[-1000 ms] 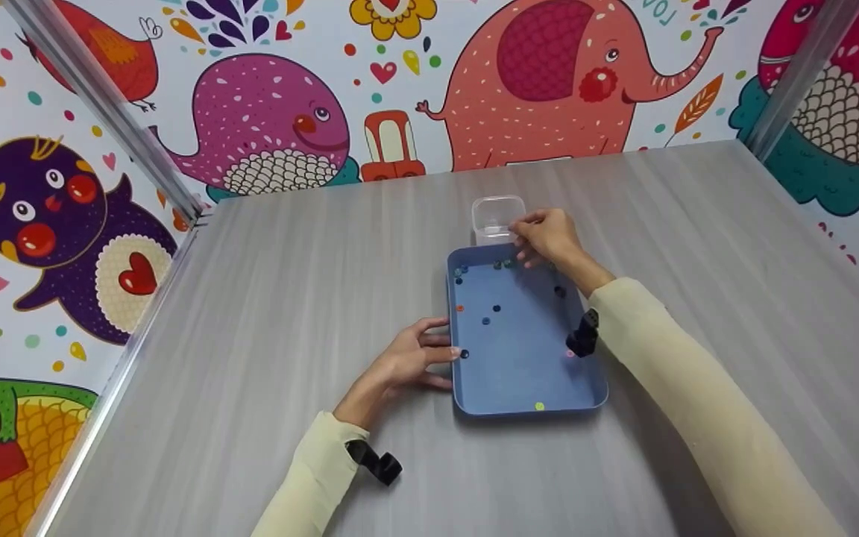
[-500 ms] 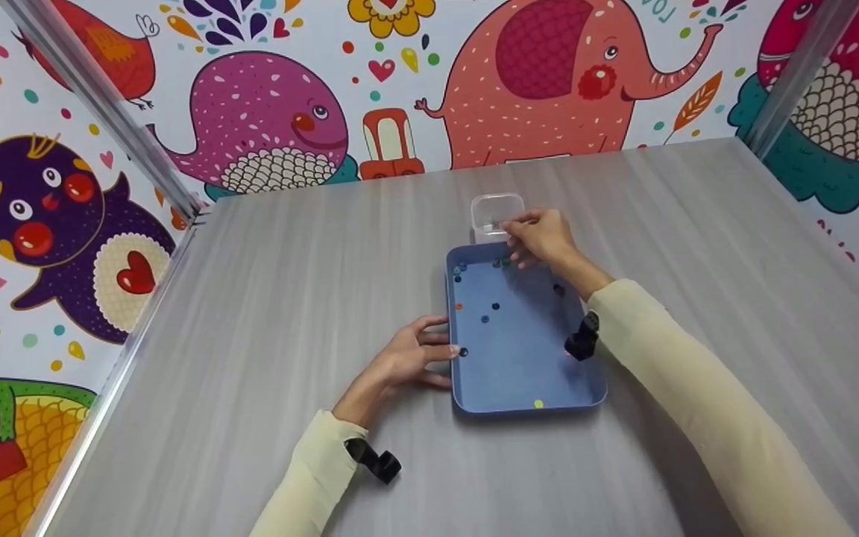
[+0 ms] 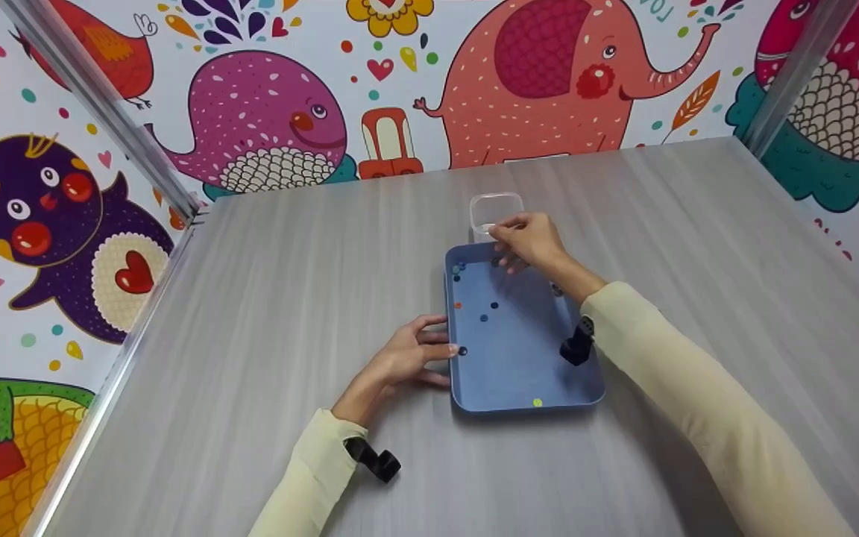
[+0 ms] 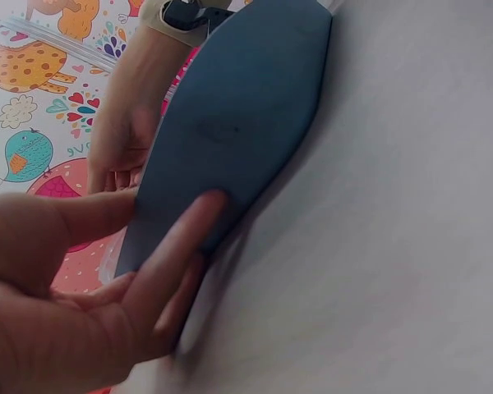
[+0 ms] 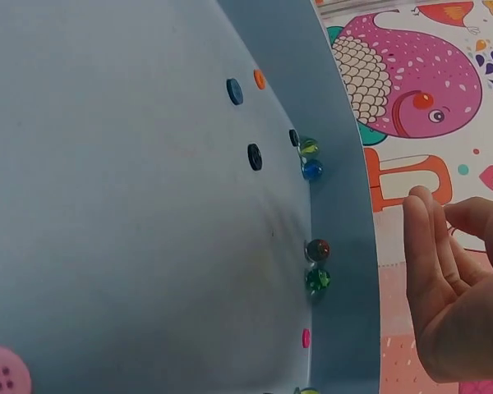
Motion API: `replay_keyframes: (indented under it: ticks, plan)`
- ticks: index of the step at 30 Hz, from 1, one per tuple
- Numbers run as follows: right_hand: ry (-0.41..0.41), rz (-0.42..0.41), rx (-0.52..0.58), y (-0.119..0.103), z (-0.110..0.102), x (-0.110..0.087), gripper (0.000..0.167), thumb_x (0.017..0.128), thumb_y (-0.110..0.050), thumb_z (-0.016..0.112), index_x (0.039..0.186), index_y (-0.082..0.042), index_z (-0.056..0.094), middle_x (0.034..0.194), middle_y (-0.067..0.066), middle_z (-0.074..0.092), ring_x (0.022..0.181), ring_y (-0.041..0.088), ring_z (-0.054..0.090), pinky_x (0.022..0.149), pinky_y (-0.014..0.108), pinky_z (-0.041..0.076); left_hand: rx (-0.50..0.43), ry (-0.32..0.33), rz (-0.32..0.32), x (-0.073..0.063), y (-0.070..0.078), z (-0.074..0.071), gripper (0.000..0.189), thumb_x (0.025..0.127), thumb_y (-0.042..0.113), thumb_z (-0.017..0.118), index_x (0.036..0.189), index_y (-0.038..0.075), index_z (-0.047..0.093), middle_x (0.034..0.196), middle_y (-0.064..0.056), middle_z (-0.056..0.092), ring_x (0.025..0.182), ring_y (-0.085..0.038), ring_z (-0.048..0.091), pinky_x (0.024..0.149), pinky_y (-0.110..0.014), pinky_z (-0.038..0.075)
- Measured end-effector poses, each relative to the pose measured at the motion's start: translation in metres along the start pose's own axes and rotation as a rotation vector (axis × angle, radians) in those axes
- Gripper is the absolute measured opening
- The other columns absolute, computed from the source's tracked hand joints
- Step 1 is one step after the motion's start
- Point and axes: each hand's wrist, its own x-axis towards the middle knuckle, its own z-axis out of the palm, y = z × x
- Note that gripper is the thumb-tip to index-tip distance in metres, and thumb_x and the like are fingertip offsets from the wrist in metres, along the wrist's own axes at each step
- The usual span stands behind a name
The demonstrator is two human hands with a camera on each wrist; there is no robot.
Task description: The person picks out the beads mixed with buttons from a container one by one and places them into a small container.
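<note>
My left hand grips the left wall of a blue tray, thumb over the rim and fingers along the outside. My right hand is over the tray's far edge, its fingertips brought together at the near rim of a small clear plastic container. I cannot tell whether something small sits between them. Inside the tray lie a black button by my left thumb, an orange button, a dark button and a yellow-green button. Against the far wall rest a green marble and a blue marble.
The tray stands on a grey wood-grain table, with the clear container just beyond its far end. Cartoon-printed panels rise along the back and sides. A pink button shows in the right wrist view.
My right hand has moved a little left along the container's near rim, with its fingertips kept together. The left hand stays at the tray's wall.
</note>
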Motion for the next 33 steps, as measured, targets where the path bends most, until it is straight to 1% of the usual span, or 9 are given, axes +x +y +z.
replay_keyframes:
  ticks: [3,9,16,23,27,33]
  plan:
    - [0.003,-0.005,-0.017,0.001,0.003,-0.001,0.032,0.098,-0.028,0.066,0.117,-0.004,0.07,0.086,0.01,0.07,0.058,0.013,0.068,0.054,0.029,0.063,0.003,-0.001,0.0,0.0,0.0,0.0,0.068,0.094,0.007,0.069,0.153,0.005,0.034,0.142,-0.027,0.052,0.109,-0.029,0.068,0.076,-0.042,0.066]
    - [-0.018,0.003,-0.047,0.003,0.009,-0.003,0.031,0.099,-0.03,0.064,0.116,-0.005,0.07,0.095,0.014,0.07,0.064,0.015,0.071,0.058,0.03,0.064,-0.009,-0.001,-0.009,-0.001,0.0,0.0,0.068,0.094,0.006,0.069,0.153,0.006,0.035,0.142,-0.027,0.051,0.108,-0.028,0.068,0.077,-0.044,0.066]
    - [-0.057,0.019,-0.033,0.006,0.017,-0.004,0.029,0.098,-0.027,0.066,0.115,-0.004,0.069,0.103,0.017,0.069,0.067,0.016,0.07,0.059,0.029,0.063,0.0,-0.004,-0.009,0.0,-0.001,0.0,0.067,0.094,0.006,0.068,0.152,0.005,0.035,0.142,-0.027,0.052,0.108,-0.027,0.068,0.077,-0.044,0.066]
    - [-0.088,0.021,-0.018,0.006,0.023,-0.003,0.028,0.096,-0.026,0.068,0.115,-0.005,0.069,0.107,0.017,0.07,0.067,0.016,0.071,0.058,0.03,0.064,0.004,-0.008,-0.011,0.001,0.001,0.0,0.067,0.094,0.008,0.068,0.152,0.006,0.036,0.142,-0.026,0.053,0.11,-0.029,0.068,0.078,-0.044,0.065]
    - [-0.099,0.041,-0.011,0.005,0.029,-0.002,0.025,0.097,-0.024,0.068,0.113,-0.005,0.07,0.109,0.017,0.072,0.065,0.015,0.07,0.056,0.028,0.063,0.004,-0.014,-0.008,0.0,0.001,-0.001,0.067,0.094,0.008,0.069,0.152,0.006,0.035,0.142,-0.026,0.052,0.109,-0.029,0.068,0.077,-0.043,0.066]
    - [-0.113,0.063,-0.004,0.005,0.038,0.001,0.02,0.097,-0.021,0.067,0.109,-0.006,0.071,0.105,0.014,0.071,0.062,0.012,0.067,0.052,0.026,0.061,-0.02,-0.015,-0.008,0.0,0.001,-0.001,0.068,0.094,0.007,0.067,0.153,0.006,0.034,0.144,-0.027,0.05,0.11,-0.03,0.068,0.076,-0.044,0.066]
